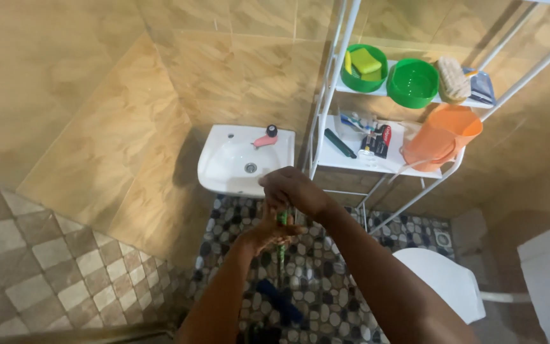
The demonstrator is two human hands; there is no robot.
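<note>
Handle [282, 245] upright, head [279, 301] floorward.

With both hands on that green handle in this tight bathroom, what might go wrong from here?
The left hand and right hand grip the green handle close to the sink, so a swing may knock it. The white rack beside it looks light; a bump might tip the orange jug.

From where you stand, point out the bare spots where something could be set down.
The pebble floor is bare between the sink and the white shelf rack, and left of the blue broom head. The sink basin has room beside the pink tap. Both shelves are crowded: green bowls, a brush, an orange jug. Both hands grip the green stick.
</note>
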